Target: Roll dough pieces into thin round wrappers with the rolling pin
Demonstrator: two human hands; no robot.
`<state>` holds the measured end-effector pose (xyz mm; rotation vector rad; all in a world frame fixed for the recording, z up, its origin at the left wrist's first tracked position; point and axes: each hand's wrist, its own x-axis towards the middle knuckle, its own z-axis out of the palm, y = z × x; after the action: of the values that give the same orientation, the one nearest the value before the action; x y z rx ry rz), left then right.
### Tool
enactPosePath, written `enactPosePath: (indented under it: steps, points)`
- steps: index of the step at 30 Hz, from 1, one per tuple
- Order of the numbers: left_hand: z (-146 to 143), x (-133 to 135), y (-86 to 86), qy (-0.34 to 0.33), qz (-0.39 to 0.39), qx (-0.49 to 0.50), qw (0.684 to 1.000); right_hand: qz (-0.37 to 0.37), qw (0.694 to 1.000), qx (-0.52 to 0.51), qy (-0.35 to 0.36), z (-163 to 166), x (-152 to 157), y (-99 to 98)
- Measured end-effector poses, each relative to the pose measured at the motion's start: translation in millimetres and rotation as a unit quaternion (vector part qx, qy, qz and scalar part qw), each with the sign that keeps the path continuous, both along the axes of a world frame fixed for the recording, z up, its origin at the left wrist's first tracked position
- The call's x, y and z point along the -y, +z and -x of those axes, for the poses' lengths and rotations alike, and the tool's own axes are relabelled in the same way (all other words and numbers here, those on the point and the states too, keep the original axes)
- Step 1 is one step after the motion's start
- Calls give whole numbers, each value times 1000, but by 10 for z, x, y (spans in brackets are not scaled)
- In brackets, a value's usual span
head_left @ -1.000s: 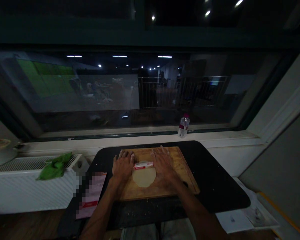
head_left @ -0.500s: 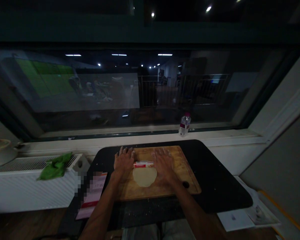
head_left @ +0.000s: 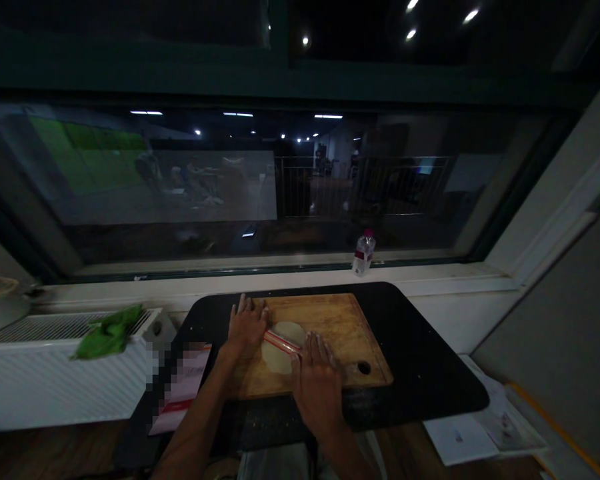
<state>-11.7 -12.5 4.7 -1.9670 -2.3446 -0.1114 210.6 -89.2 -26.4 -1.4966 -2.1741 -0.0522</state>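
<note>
Pressing flat-palmed, my left hand and right hand skew the roller; I risk uneven dough at frame centre.

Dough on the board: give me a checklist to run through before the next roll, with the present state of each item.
1. Dough lies wholly on the board: ok.
2. Roller rests on the dough: ok, though it lies at a slant.
3. Left hand on the roller's far end: ok.
4. Right hand on its near end: ok, but it sits nearer the body than the left.
5. Board lies flat on the black table: ok.
6. Dough evenly thin, not sticking: cannot tell, too dark.
</note>
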Motion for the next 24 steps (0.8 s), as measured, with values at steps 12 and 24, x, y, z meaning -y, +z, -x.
enactPosePath:
  steps: [12, 24]
  points:
    - [-59, 43, 68, -28, -38, 45, 998, 13, 1000, 24, 7, -58, -183, 142]
    - [-127, -40, 160, -31, -43, 26, 998, 53, 998, 34, 6, -141, -911, 295]
